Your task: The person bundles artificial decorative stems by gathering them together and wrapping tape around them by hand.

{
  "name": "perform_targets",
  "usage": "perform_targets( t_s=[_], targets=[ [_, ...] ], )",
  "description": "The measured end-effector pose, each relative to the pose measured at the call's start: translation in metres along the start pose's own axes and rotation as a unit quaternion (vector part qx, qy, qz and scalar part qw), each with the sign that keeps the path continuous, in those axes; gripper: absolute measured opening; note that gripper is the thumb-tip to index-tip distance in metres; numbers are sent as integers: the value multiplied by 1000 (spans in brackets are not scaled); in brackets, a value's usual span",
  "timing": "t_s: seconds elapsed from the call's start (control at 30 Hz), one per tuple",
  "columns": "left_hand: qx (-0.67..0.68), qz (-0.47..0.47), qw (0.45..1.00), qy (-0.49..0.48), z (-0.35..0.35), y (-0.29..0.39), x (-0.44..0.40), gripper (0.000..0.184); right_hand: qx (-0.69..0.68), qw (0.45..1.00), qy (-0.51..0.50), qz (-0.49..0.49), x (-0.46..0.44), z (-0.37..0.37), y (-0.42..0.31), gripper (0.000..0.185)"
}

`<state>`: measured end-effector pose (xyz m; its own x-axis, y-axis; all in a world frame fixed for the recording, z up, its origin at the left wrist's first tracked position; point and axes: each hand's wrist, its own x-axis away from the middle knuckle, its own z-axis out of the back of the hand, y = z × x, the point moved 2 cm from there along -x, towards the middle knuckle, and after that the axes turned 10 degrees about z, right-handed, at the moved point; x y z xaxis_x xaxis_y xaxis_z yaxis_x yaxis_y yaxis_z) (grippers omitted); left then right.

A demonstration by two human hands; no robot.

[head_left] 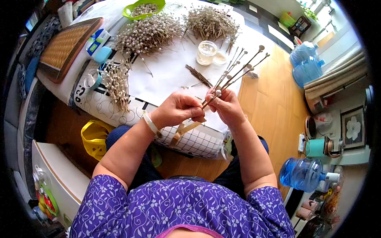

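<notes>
My left hand [180,108] is closed, its thumb and fingers pinching the lower ends of several thin stems. A light-brown strip of tape [177,137] hangs below these fingers in a loose loop. Higher on the same bundle, the fingers of my right hand [227,106] are closed around the stems. The bud-tipped stems [238,76] fan out toward the upper right, with small round pale and brown heads. Just beyond my hands lies a small bunch of short brown sticks [197,75] on white paper. The exact spot where tape meets stems is hidden by fingers.
Heaps of round-headed stems [149,33] and brown stems [212,23] cover the table's far side. Nearby stand a glass jar [206,52], a green bowl [143,10] and another stem pile [117,85]. Blue water bottles [303,174] stand right; a yellow bag [95,139] sits lower left.
</notes>
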<state>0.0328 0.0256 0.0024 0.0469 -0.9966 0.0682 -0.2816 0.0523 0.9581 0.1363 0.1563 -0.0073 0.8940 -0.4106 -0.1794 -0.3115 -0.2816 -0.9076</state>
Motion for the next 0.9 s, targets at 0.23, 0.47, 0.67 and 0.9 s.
perform_targets(
  t_s=[0.23, 0.47, 0.67, 0.9],
  targets=[
    [-62, 35, 980, 185, 15, -6, -4, 14, -30, 997, 59, 37, -5, 24, -11, 9],
    [-19, 39, 983, 179, 15, -10, -6, 15, 22, 1000, -7, 6, -4, -8, 5, 12],
    [31, 59, 983, 173, 14, 0, -2, 15, 69, 996, 27, 43, -9, -15, 16, 8],
    [-63, 41, 978, 195, 16, -6, -4, 13, 111, 994, 18, 7, -9, -13, 13, 10]
  ],
)
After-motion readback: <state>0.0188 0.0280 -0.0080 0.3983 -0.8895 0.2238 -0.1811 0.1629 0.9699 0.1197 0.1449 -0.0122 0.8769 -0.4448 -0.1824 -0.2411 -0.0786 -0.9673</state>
